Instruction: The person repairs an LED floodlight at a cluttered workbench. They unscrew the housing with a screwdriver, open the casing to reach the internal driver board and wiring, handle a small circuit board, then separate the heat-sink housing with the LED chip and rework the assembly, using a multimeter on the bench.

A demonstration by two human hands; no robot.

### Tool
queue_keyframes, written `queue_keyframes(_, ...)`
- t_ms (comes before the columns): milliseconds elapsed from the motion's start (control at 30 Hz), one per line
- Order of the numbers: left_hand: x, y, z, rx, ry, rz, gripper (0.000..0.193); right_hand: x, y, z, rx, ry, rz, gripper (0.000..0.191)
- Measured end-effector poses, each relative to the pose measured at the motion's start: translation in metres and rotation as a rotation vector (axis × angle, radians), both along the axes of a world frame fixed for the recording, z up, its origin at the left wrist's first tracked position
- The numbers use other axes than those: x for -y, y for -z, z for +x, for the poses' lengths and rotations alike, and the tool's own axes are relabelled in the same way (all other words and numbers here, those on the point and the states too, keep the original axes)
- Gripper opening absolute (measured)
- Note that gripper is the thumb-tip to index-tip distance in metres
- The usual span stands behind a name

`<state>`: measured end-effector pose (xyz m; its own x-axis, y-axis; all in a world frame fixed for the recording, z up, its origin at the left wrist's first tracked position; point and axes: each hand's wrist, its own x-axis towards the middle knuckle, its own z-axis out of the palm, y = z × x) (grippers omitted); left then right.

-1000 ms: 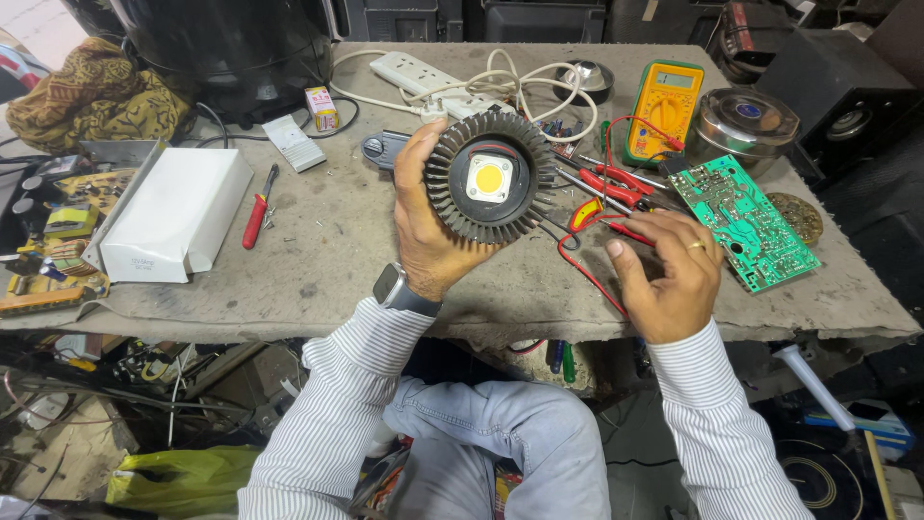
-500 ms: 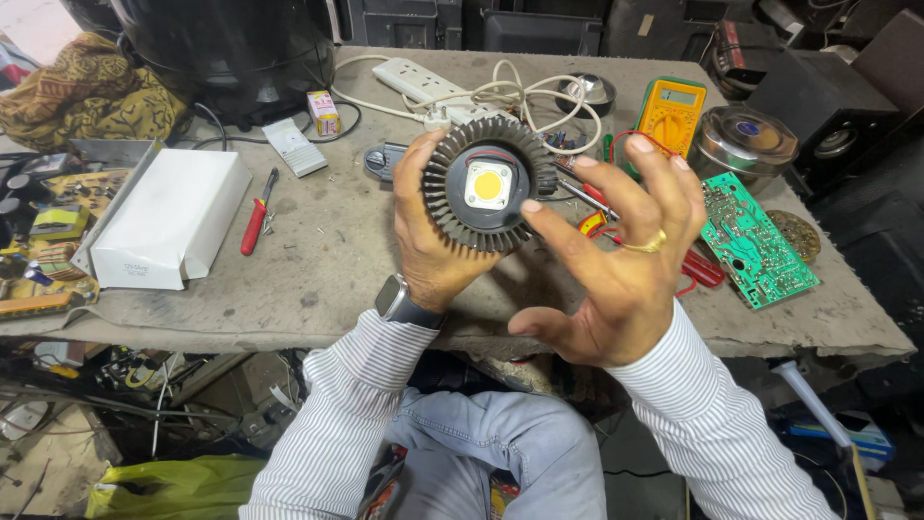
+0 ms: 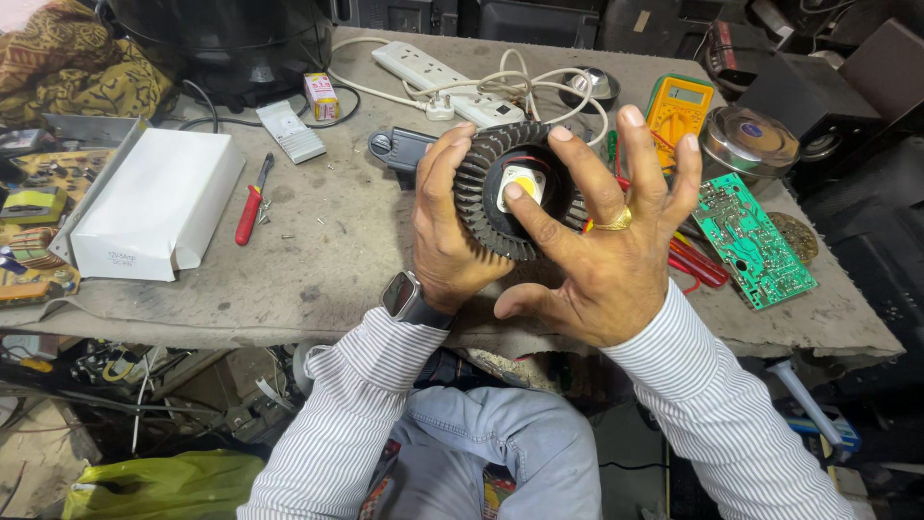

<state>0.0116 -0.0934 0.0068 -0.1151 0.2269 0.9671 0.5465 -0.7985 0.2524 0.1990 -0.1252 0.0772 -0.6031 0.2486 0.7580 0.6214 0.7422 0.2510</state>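
Left hand grips a round black finned heatsink from its left rim, fingers curled over the fins, thumb side hidden behind it. Heatsink is held up above the desk, face toward the camera, roughly centre of view. A square yellow LED chip sits in the middle of it.

Right hand is spread wide open, fingers splayed, not closed on anything. Its index fingertip touches the LED chip; the other fingers reach up past the right rim of the heatsink. Gold ring on one finger. Smartwatch on the left wrist. Both sleeves are white with thin stripes.

On the desk:
- white box at left, lid open
- red-handled screwdriver just right of the box
- small grey remote-like block and a small yellow packet behind that
- white power strip at the back with white cable looped beside it
- yellow multimeter back right
- round metal tin right of the multimeter
- green circuit board at right, near the desk edge
- red-handled tools between right hand and board, partly hidden by the hand

Dark grey device lies just behind the left hand; can't tell what it is.
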Motion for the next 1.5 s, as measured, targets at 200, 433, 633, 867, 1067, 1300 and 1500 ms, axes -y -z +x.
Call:
queue_keyframes(200,0.001,0.001,-0.001,-0.045,-0.026,-0.013,0.104,0.000,0.000,0.015,-0.034,0.006,-0.031,0.070)
queue_keyframes(433,0.002,0.001,-0.003,-0.036,0.009,-0.019,0.110,-0.003,0.007,0.008,-0.073,0.052,-0.016,0.072)
queue_keyframes(633,0.002,0.005,-0.001,-0.041,-0.041,-0.045,0.106,-0.001,0.010,0.002,-0.056,0.006,-0.023,0.074)
queue_keyframes(867,0.004,0.003,-0.001,-0.080,-0.023,-0.041,0.105,0.001,0.008,0.014,-0.117,-0.041,-0.015,0.058)
queue_keyframes(1067,0.007,0.000,0.002,-0.121,-0.039,-0.061,0.098,0.004,0.011,0.021,-0.198,0.002,0.017,0.037)
queue_keyframes(1300,0.007,0.002,0.002,-0.135,-0.038,-0.062,0.097,0.003,0.016,0.030,-0.237,-0.037,0.061,0.050)
queue_keyframes(1500,0.008,0.002,0.003,-0.149,-0.041,-0.056,0.097,0.000,0.020,0.032,-0.294,-0.097,0.049,0.080)
